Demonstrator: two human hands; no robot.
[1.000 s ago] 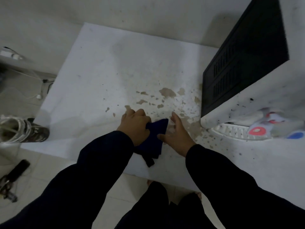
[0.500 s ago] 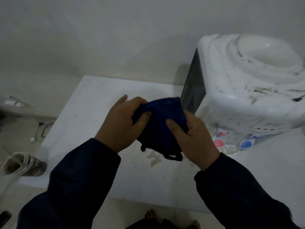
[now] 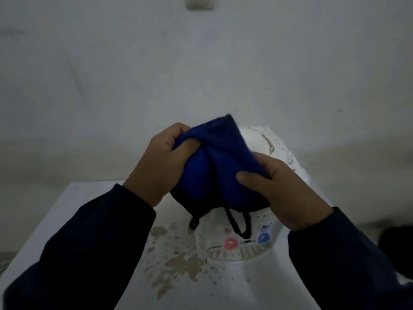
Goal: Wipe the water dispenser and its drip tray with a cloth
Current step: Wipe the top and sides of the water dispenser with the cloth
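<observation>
grip: our left hand (image 3: 156,166) and right hand (image 3: 283,189) both clutch the blue cloth (image 3: 214,166) | cloth: held up over the white water dispenser (image 3: 266,142) | drip tray (image 3: 237,252): dim, seemingly dry | table (image 3: 257,285): brown stains

White flat tabletop (image 3: 67,209), brown splatter stains (image 3: 178,265) on it; pale plaster wall (image 3: 111,74) behind; beige switch plate (image 3: 199,3) on the wall at top edge.

Dim, flat bluish light; cloth (image 3: 220,162) edges soft, slight motion blur; sleeves (image 3: 93,249) below cloth crushed to near black; wall (image 3: 201,63) above cloth grainy; wide-angle bend toward frame edges
</observation>
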